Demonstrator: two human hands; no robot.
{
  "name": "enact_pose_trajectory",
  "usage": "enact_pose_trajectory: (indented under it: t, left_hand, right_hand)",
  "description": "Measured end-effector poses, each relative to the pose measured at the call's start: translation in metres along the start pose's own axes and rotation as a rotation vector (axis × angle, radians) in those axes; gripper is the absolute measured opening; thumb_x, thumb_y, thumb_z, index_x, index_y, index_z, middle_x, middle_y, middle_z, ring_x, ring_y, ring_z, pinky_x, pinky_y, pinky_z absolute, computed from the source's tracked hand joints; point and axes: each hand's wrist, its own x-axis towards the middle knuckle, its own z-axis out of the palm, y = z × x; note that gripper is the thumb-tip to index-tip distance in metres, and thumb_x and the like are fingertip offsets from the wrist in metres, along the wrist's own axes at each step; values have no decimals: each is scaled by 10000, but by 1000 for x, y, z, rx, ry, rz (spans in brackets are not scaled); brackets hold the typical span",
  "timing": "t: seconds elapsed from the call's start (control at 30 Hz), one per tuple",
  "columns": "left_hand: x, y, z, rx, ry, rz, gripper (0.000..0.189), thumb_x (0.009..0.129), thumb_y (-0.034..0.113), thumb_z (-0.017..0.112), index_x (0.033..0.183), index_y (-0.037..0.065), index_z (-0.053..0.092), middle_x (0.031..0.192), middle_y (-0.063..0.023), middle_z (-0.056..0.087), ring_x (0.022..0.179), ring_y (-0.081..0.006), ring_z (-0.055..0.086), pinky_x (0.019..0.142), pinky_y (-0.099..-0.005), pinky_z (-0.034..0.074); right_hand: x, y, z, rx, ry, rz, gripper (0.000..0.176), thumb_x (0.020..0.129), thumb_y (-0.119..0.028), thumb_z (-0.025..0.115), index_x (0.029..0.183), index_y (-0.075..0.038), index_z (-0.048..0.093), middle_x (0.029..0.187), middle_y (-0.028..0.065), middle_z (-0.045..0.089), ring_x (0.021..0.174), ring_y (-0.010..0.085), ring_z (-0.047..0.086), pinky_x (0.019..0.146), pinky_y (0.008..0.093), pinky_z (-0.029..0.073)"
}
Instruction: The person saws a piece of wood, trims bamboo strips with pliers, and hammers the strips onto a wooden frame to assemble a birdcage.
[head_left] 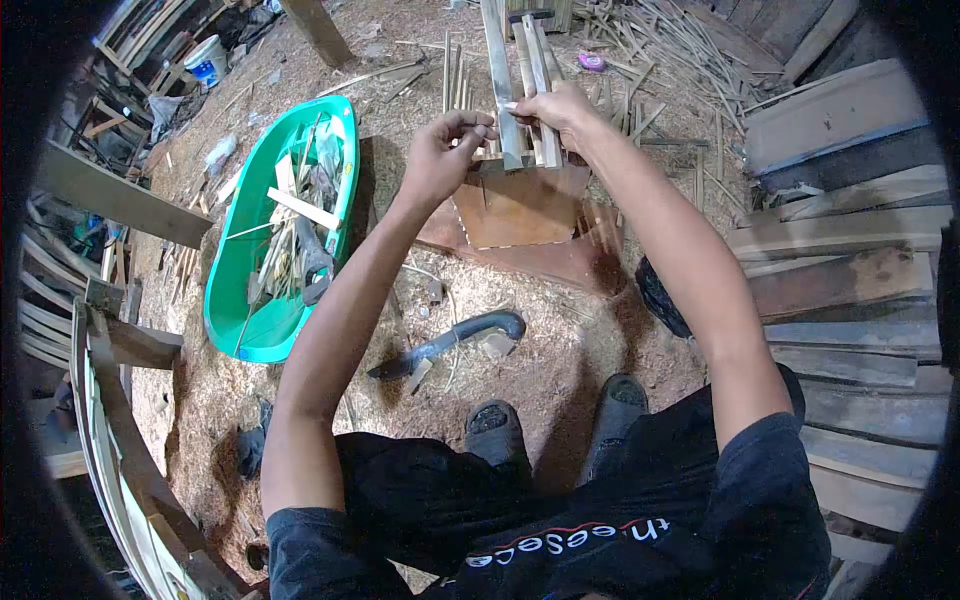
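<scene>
My right hand [553, 110] is closed on a long wooden strip [500, 75] near its lower end, with the thumb laid across it. Just left of the strip is my left hand [449, 150], its fingers curled together near the thumb; what they hold, if anything, is too small to make out. More narrow strips [539, 70] stand beside my right hand, running away from me. Below both hands is a brown wooden board [520, 205], tilted towards me, with the lower ends of the strips at its top edge.
A green tub [220, 290] with scraps and a saw stands at the left. A dark-handled tool [450, 340] lies on the sawdust before my feet. Stacked planks [850, 290] line the right side. A wooden post [130, 195] and white bucket [205, 62] are at the left.
</scene>
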Motion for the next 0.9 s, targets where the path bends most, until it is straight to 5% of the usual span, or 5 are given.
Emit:
enact_pose_trajectory:
  t: [0.33,0.53,0.63,0.83,0.9]
  left_hand:
    - [3,-8,3,-46,73,-98,199,877,189,698,985,23,716,769,7,644,646,-43,552,588,-224,487]
    - [2,-6,4,-227,70,-274,205,866,169,711,1005,20,727,793,-12,671,683,-52,579,622,-218,497]
    - [0,-2,7,4,-33,-60,239,891,187,681,1075,37,710,900,-38,709,794,-79,626,725,-244,511]
    - [-2,-7,17,31,-19,-12,265,920,210,645,1087,10,694,923,-67,717,847,-94,643,759,-261,516]
    - [-2,-7,18,56,-17,7,265,926,210,637,1080,1,690,917,-73,716,841,-97,643,755,-261,516]
  right_hand:
    - [-12,-4,-4,111,-8,26,234,715,-13,763,874,-6,591,781,100,642,644,174,634,580,326,520]
    - [-4,0,-4,48,-8,-1,207,720,4,754,860,20,601,739,122,645,639,175,647,533,326,530]
    - [-10,-6,-3,23,15,-4,214,711,-2,761,839,44,596,739,127,646,653,181,654,520,343,530]
    - [11,3,1,1,18,-14,231,710,21,744,858,101,585,761,152,655,649,213,671,519,352,549]
    - [8,2,2,10,50,15,211,729,12,755,807,6,559,731,97,638,624,163,637,521,303,507]
